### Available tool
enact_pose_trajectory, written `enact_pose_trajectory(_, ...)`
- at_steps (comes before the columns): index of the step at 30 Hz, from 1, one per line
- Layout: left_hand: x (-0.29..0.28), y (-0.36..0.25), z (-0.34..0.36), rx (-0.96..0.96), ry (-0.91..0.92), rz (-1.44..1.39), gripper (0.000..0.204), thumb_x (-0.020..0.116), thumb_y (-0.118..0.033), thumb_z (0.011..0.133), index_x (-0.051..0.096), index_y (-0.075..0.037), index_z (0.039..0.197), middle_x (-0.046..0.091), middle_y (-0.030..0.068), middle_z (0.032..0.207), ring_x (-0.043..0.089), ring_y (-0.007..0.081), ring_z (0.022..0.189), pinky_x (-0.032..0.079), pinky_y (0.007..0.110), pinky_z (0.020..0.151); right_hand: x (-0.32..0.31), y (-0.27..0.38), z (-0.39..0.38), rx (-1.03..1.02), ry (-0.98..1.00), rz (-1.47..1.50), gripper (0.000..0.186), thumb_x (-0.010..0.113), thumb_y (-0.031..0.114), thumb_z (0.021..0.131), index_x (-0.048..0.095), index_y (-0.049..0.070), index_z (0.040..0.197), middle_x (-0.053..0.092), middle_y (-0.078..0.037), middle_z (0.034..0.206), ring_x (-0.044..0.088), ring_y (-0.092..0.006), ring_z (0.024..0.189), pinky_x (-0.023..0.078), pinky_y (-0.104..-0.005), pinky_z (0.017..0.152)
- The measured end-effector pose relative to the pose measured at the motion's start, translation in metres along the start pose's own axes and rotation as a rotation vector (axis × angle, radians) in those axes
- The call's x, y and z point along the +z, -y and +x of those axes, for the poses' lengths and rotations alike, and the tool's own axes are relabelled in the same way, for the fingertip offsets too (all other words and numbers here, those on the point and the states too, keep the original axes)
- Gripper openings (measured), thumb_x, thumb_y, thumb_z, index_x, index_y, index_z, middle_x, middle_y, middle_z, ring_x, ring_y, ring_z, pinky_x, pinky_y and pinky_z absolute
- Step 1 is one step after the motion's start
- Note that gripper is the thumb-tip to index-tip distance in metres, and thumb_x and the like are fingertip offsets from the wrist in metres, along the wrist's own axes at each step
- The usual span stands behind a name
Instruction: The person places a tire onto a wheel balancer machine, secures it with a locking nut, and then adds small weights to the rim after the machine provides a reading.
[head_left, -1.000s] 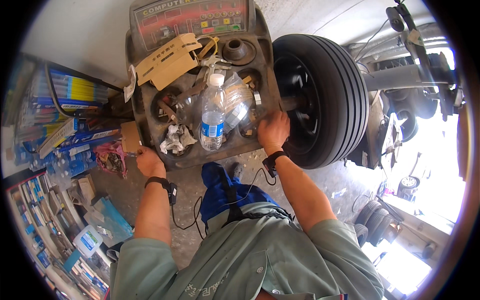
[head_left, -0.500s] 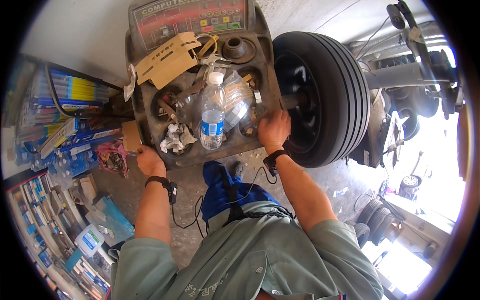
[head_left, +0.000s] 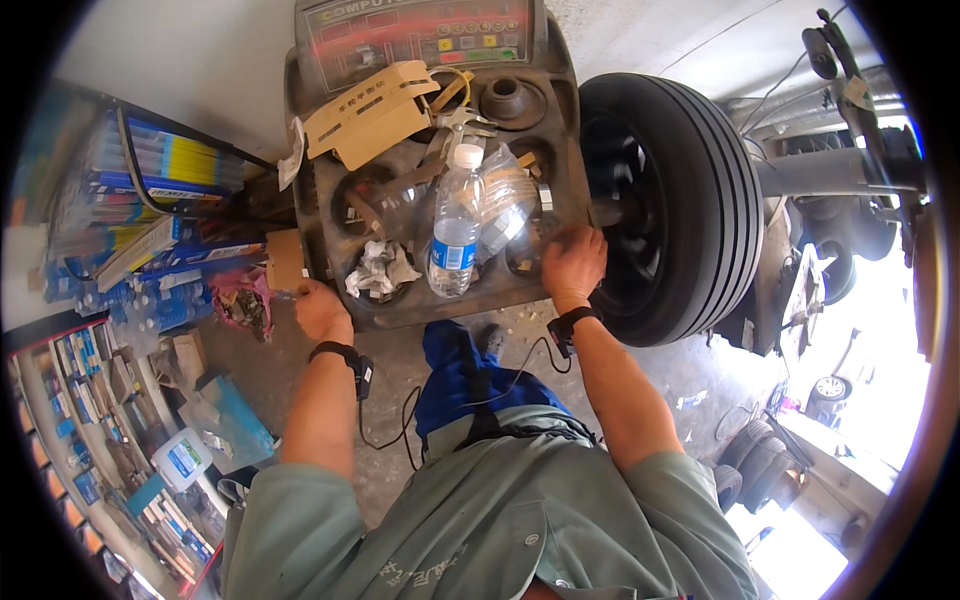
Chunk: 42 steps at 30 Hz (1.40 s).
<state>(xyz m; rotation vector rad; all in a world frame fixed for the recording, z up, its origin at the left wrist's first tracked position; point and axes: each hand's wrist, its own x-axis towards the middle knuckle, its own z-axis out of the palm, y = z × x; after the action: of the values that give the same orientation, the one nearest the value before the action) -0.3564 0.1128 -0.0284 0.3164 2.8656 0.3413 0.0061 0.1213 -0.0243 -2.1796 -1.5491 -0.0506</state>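
Observation:
My left hand (head_left: 325, 312) is at the front left corner of the wheel balancer's tray (head_left: 440, 314), fingers curled together beside a piece of brown cardboard (head_left: 286, 262). Whatever it may hold is hidden. Over the tray's right edge rests my right hand (head_left: 574, 266), fingers bent down next to the shaft, their tips out of sight. A large black tyre on a dark rim (head_left: 690, 210) is mounted just right of that hand. On the tray a clear plastic bottle with a blue label (head_left: 455, 225) stands between my hands, beside crumpled paper (head_left: 382, 268).
A folded cardboard box (head_left: 368, 112), metal pliers (head_left: 464, 122), a clear plastic bag (head_left: 508, 190) and a cone (head_left: 508, 100) lie on the tray. The control panel (head_left: 415, 45) rises behind. Shelves of boxes (head_left: 160, 170) stand left; stacked tyres (head_left: 755, 460) lie right.
The whole view has shifted, so machine, wheel and both hands appear farther right. Relative to the tray, both hands stay in nearly the same places.

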Motion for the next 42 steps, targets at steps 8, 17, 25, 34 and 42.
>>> enact_pose_trajectory(8,0.005,0.004,0.004,-0.018,-0.029,0.0,0.054,0.034,-0.043,0.091,0.071,-0.004,0.09,0.069,0.0263,0.091,0.067,0.0446,0.088,0.053,0.053,0.08,0.001,0.001,0.0,-0.012,-0.012,0.0,0.025,0.057,0.017,0.072,0.059,0.01,0.096,0.058,-0.014,0.102,0.053,-0.0378,0.099,0.044,-0.0488,0.088)
enact_pose_trajectory(17,0.007,0.004,0.004,0.001,-0.026,-0.004,0.053,0.034,-0.041,0.089,0.072,-0.003,0.088,0.069,0.0265,0.09,0.066,0.0468,0.087,0.052,0.054,0.079,-0.001,0.001,0.0,-0.032,-0.013,-0.023,0.025,0.056,0.014,0.073,0.057,0.006,0.096,0.058,-0.016,0.101,0.055,-0.0392,0.096,0.045,-0.0483,0.084)
enact_pose_trajectory(25,0.004,0.004,0.002,0.005,-0.02,-0.057,0.052,0.035,-0.04,0.088,0.071,-0.004,0.089,0.069,0.026,0.091,0.066,0.0467,0.087,0.052,0.054,0.079,0.002,-0.001,-0.001,-0.023,-0.002,-0.018,0.028,0.056,0.017,0.073,0.059,0.009,0.099,0.058,-0.015,0.102,0.054,-0.0377,0.1,0.045,-0.0478,0.088)
enact_pose_trajectory(34,-0.002,0.0,-0.003,0.015,-0.014,-0.058,0.051,0.034,-0.039,0.089,0.071,-0.004,0.092,0.069,0.0249,0.094,0.065,0.0463,0.09,0.051,0.054,0.081,0.001,0.0,-0.001,-0.046,-0.018,-0.024,0.027,0.056,0.015,0.072,0.058,0.008,0.098,0.057,-0.015,0.099,0.054,-0.0377,0.098,0.045,-0.0475,0.086)
enact_pose_trajectory(42,-0.004,0.0,-0.004,0.014,-0.014,-0.066,0.051,0.034,-0.039,0.089,0.071,-0.004,0.092,0.069,0.0246,0.094,0.065,0.0463,0.089,0.051,0.054,0.081,0.002,0.0,-0.001,-0.047,-0.018,-0.019,0.026,0.056,0.014,0.071,0.058,0.008,0.096,0.057,-0.015,0.099,0.055,-0.0379,0.097,0.046,-0.0481,0.084)
